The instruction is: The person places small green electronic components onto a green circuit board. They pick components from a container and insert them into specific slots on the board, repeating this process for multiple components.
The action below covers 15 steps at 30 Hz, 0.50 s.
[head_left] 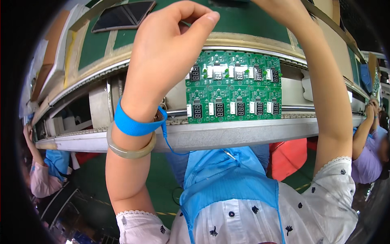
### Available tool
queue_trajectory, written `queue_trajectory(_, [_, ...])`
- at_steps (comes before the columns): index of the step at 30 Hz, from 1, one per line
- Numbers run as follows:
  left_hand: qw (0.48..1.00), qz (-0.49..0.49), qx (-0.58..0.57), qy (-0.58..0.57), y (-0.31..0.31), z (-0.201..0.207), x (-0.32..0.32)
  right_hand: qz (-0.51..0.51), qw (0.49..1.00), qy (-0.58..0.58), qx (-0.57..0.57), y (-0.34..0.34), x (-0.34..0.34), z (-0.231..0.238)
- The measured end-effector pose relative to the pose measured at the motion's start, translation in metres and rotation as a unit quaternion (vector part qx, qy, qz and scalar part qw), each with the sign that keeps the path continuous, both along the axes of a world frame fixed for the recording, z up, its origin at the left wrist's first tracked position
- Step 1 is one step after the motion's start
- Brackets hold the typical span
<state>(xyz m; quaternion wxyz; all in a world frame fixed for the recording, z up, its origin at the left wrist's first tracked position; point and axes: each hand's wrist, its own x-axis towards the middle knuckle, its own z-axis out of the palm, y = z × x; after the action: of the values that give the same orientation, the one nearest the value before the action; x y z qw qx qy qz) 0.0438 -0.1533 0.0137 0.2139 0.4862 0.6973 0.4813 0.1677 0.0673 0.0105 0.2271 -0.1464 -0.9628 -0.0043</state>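
Observation:
A green circuit board panel (233,87) lies across the conveyor rails in front of me. It carries two rows of black digit displays and white connectors, with small green round parts along the upper row. My left hand (174,38) hovers above its upper left corner, thumb and forefinger pinched together; anything between them is too small or hidden to make out. A blue wrist strap (138,122) with a cord and a pale bangle (130,150) circle that wrist. At the top edge, my right hand (280,10) reaches past the board, its fingers outside the picture.
A dark phone (124,16) rests on the green work surface (248,24) beyond the rail. The metal front rail (243,132) runs between me and the board. A red stool (288,156) stands below. Other people's arms show at far left (34,148) and far right (365,126).

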Motion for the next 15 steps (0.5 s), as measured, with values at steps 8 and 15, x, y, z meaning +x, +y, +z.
queue_trajectory(8, [0.946,-0.046,0.047,0.318,0.105,0.019,-0.031,-0.111,0.973,-0.189,0.07,0.018,-0.033,0.017])
queue_trajectory(15, [0.874,-0.062,-0.031,0.482,0.162,-0.018,-0.059,-0.121,0.991,-0.062,-0.007,0.026,-0.036,-0.002])
